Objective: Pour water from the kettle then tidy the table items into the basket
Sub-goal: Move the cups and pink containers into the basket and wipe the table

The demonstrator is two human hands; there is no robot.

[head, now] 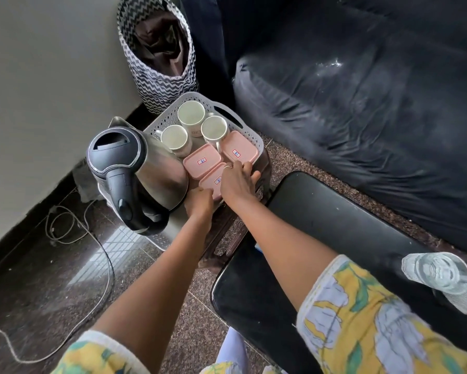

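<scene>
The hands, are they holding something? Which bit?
Both hands grip the nearest pink box in the basket: left hand at its near corner, right hand over its right edge.

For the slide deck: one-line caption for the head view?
Both hands settle a pink box into the basket.

A pale wall (pixel 38 76) fills the ten o'clock area, meeting a dark polished stone floor (pixel 65 279) that mirrors what may be a window grille. A white cable (pixel 102 255) trails across it. At two o'clock sits a dark blue sofa (pixel 361 103); a zigzag-patterned bag (pixel 156 85) stands at twelve. A black glossy table (pixel 321 225) lies at four o'clock.
</scene>
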